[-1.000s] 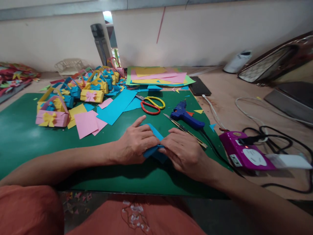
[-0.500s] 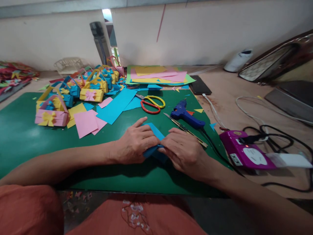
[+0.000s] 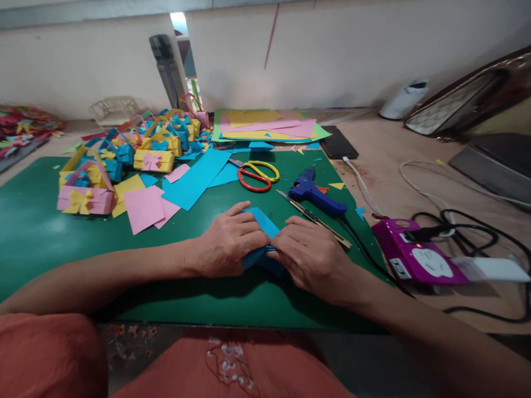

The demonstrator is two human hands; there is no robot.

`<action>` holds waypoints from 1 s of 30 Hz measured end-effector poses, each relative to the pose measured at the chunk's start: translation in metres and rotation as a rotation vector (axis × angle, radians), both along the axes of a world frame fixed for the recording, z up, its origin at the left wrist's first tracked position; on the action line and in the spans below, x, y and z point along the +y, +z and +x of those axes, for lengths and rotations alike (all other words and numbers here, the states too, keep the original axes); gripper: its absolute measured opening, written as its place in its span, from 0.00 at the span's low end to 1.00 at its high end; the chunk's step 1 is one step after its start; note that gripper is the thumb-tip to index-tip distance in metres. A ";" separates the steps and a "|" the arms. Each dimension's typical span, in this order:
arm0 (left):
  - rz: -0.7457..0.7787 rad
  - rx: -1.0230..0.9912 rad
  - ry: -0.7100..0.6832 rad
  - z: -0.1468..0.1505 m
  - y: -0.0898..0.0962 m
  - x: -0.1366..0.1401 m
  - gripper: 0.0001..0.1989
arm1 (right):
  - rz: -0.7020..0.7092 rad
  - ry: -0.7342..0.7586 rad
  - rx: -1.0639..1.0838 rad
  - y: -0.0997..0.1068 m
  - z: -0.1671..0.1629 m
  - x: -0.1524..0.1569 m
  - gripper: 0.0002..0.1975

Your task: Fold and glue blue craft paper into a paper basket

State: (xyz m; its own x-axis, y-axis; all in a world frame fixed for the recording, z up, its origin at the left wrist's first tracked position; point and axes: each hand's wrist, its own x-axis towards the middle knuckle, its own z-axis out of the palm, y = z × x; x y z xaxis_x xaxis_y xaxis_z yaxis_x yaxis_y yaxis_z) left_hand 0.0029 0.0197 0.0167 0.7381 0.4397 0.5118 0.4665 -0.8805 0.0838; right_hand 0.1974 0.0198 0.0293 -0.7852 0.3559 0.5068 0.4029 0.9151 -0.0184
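A folded piece of blue paper (image 3: 265, 222) is held between my two hands, low over the green mat (image 3: 199, 301). My left hand (image 3: 232, 240) grips its left side, thumb and fingers closed on it, one finger raised off the paper. My right hand (image 3: 311, 251) pinches the right side along a crease, fingertips close to those of the left. Much of the paper is hidden under the fingers. Just beyond the right hand lies a craft knife (image 3: 307, 213), with a blue glue gun (image 3: 315, 193) behind it. Red-and-yellow-handled scissors (image 3: 255, 177) rest farther back.
Several small paper baskets (image 3: 153, 160) crowd the back left, beside loose pink sheets (image 3: 143, 210) and a blue strip (image 3: 197, 179). Coloured paper is stacked (image 3: 269, 127) at the back. A black phone (image 3: 339, 142) and a purple power strip (image 3: 418, 251) with trailing cables lie right.
Both hands keep hold of the blue paper in nearly the same place, with only slight finger movement at the crease. The whole view has shifted a little.
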 end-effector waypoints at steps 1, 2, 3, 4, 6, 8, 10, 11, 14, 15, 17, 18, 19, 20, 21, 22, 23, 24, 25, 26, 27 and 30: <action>0.000 -0.001 -0.002 0.000 0.000 0.000 0.05 | -0.001 0.000 0.000 0.000 0.000 0.000 0.14; 0.001 -0.002 -0.003 0.000 0.000 0.000 0.05 | -0.004 0.003 -0.002 0.000 0.000 0.000 0.14; 0.003 -0.003 -0.005 0.000 0.000 0.000 0.05 | -0.006 0.006 -0.001 0.000 0.000 0.000 0.14; 0.004 -0.002 -0.005 0.000 0.000 0.000 0.05 | -0.007 0.009 0.001 0.000 0.000 0.000 0.14; 0.002 0.003 -0.002 0.000 0.000 0.000 0.05 | -0.009 0.014 0.006 0.000 0.000 0.000 0.14; 0.000 0.008 0.003 0.000 0.001 0.000 0.05 | -0.011 0.012 0.009 -0.001 0.000 0.000 0.14; 0.002 0.009 0.006 0.000 0.001 0.000 0.06 | -0.016 0.011 0.014 -0.001 0.000 0.000 0.13; 0.000 0.010 0.007 0.000 0.002 0.000 0.06 | -0.021 0.013 0.020 -0.001 0.000 0.000 0.13; -0.035 -0.024 0.009 0.001 0.004 0.000 0.07 | -0.068 0.011 0.071 0.000 0.000 -0.001 0.12; -0.062 -0.059 0.013 0.001 0.006 0.000 0.07 | -0.105 0.000 0.100 0.001 0.000 -0.001 0.11; -0.133 -0.149 0.025 0.001 0.008 -0.001 0.08 | -0.207 -0.039 0.166 0.004 0.000 -0.002 0.09; -0.169 -0.191 0.033 0.001 0.010 -0.001 0.08 | -0.266 -0.063 0.199 0.005 0.000 -0.003 0.07; -0.201 -0.224 0.042 0.000 0.012 -0.002 0.07 | -0.322 -0.086 0.231 0.006 0.000 -0.003 0.06; -0.227 -0.245 0.051 0.000 0.013 -0.002 0.07 | -0.369 -0.104 0.264 0.007 0.000 -0.003 0.05; -0.246 -0.259 0.059 0.000 0.015 -0.002 0.06 | -0.405 -0.116 0.295 0.008 0.000 -0.003 0.04; -0.259 -0.266 0.066 0.000 0.016 -0.003 0.05 | -0.432 -0.121 0.324 0.008 0.000 -0.003 0.03; -0.267 -0.270 0.072 0.000 0.017 -0.003 0.05 | -0.450 -0.123 0.350 0.008 -0.001 -0.003 0.03; -0.272 -0.270 0.076 0.000 0.017 -0.003 0.05 | -0.462 -0.124 0.369 0.008 -0.001 -0.003 0.03; -0.274 -0.270 0.078 0.000 0.018 -0.003 0.05 | -0.470 -0.124 0.383 0.008 -0.002 -0.003 0.03; -0.276 -0.272 0.078 0.000 0.018 -0.004 0.05 | -0.474 -0.124 0.394 0.008 -0.002 -0.003 0.03; -0.279 -0.275 0.076 0.000 0.019 -0.004 0.05 | -0.475 -0.126 0.403 0.008 -0.002 -0.003 0.03; -0.286 -0.292 0.073 0.000 0.020 -0.004 0.05 | -0.469 -0.129 0.429 0.008 -0.003 -0.004 0.02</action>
State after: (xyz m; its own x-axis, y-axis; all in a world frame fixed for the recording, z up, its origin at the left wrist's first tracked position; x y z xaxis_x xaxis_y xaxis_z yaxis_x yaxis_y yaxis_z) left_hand 0.0030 0.0158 0.0364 0.5420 0.6400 0.5446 0.4471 -0.7684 0.4579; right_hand 0.1948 0.0155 0.0373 -0.4835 0.6937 0.5338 0.3767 0.7154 -0.5885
